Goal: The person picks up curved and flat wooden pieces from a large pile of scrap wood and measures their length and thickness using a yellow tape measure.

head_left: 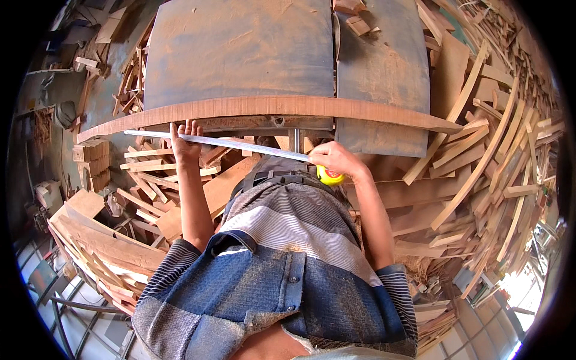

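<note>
Fingers of the left hand [187, 147] bent about the silvery tape blade [252, 147], grip apparently light; those of the right hand [337, 161] clasped at the yellow tape case [330, 176], close to the waist. Blade slants just beside the near edge of a bowed wooden board [264, 106], which lies across the dusty metal machine table [240, 54], both ends overhanging. Progress, as judged: tape drawn out; no mark seen on the board; blade not yet wound back. Hard to make out: whether blade and board touch; graduations, lost in glare; right fingertips, hidden; board's underside. Offcuts [149, 153] partly covered by forearms.
</note>
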A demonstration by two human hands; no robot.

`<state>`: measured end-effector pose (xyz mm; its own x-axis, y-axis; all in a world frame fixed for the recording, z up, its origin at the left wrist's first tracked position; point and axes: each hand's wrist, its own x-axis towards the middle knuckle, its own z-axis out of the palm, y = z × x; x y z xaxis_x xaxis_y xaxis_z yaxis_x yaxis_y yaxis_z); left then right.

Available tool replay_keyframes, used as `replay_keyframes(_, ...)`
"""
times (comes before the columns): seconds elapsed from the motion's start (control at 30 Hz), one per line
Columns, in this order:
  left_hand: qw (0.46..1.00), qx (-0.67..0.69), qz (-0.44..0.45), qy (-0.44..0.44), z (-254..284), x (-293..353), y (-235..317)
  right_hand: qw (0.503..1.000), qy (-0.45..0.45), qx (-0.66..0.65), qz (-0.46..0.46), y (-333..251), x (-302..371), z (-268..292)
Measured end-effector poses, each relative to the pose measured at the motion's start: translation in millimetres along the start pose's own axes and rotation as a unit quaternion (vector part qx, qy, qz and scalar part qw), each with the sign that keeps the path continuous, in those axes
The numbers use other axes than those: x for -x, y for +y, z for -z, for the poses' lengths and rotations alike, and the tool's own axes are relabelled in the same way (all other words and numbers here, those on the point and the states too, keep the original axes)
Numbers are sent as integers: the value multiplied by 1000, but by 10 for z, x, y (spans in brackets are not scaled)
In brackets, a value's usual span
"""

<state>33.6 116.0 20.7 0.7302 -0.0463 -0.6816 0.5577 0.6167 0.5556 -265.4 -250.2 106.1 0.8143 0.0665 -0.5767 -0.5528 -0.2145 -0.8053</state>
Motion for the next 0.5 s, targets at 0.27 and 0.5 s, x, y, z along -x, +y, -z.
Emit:
replay_keyframes(0.27,904,-310,-292,24,-212,366,-475,995,0,-60,-81,630,988,296)
replay_keyframes(0.5,474,-677,-523,-209,-1039,738,-1092,973,91,-145,-155,1055,1747,212)
